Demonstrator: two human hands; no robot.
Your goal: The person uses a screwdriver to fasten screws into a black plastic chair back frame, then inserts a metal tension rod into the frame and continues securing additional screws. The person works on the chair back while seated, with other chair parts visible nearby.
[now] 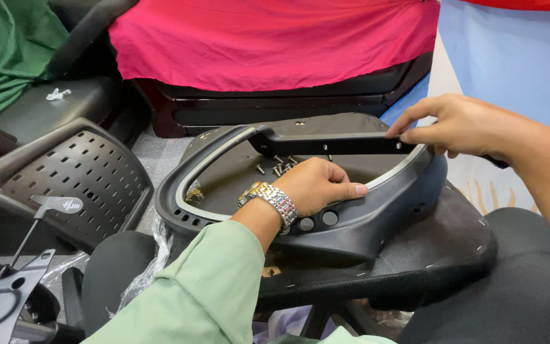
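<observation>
Resting on the frame (377,210), the left hand (316,188) is curled shut with its thumb along the frame's near rim — it holds nothing separate. Just behind it, inside the frame, lie loose screws (278,167). The armrest (326,141) spans the frame's far side, long axis left to right; the right hand (459,124) pinches its right end. Left of the frame sit a perforated panel (77,172) and a hex key (52,207).
</observation>
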